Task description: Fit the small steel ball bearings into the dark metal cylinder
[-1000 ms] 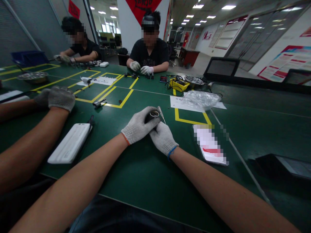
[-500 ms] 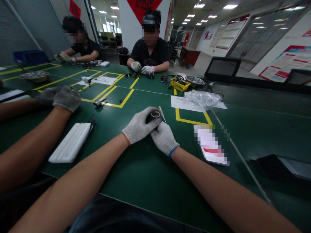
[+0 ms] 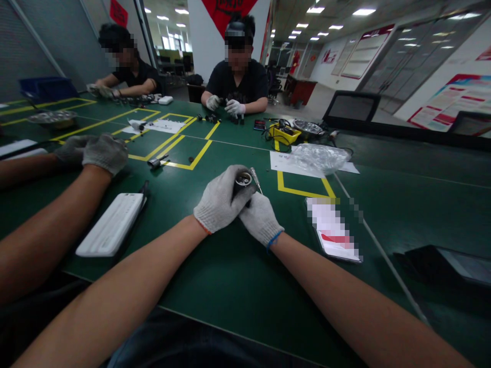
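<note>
My left hand (image 3: 219, 198), in a white knit glove, wraps round a small dark cylindrical part (image 3: 242, 181) with a metal-rimmed open top, held upright over the green table (image 3: 215, 276). My right hand (image 3: 260, 217), also gloved, is closed just below and right of the part, gripping a thin metal-tipped tool (image 3: 254, 179) whose tip pokes up beside the part's rim. Both hands press together near the table's middle.
A neighbour's gloved hands (image 3: 95, 151) and forearms rest at the left, near a white flat case (image 3: 110, 224). A card (image 3: 333, 229) lies right of my hands, a plastic bag (image 3: 316, 156) and yellow box (image 3: 283, 134) beyond. Two other people work at the far side.
My left hand has tilted the dark part slightly up and toward me. The neighbour's hands shifted a little. The far person lifted a hand.
</note>
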Available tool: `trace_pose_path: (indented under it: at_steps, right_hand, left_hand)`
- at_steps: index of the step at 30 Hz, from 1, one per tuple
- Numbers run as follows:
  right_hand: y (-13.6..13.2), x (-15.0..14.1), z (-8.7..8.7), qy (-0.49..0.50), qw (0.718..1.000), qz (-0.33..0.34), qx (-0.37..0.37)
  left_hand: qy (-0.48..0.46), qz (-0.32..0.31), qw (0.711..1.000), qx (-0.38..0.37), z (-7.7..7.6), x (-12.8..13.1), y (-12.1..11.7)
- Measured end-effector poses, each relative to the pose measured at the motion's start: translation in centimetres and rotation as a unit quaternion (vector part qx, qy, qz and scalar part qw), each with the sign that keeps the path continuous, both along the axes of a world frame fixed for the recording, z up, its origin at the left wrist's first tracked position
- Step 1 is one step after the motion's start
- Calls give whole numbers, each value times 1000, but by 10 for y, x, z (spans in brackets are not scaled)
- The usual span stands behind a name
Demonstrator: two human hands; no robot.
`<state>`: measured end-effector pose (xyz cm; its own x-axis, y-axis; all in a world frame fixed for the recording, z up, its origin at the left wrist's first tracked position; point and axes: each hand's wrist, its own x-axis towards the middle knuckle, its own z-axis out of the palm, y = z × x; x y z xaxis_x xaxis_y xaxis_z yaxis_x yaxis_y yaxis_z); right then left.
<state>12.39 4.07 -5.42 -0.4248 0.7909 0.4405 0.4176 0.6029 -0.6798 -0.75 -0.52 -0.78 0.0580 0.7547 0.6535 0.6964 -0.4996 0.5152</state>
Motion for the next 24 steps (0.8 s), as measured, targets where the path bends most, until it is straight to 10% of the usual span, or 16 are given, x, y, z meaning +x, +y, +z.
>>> trace_pose_path:
  at_steps: [24]
  right_hand:
    - [5,-3,-15,43,999,23,7]
  left_hand:
    - [2,-38,999,-32,-1,7,4]
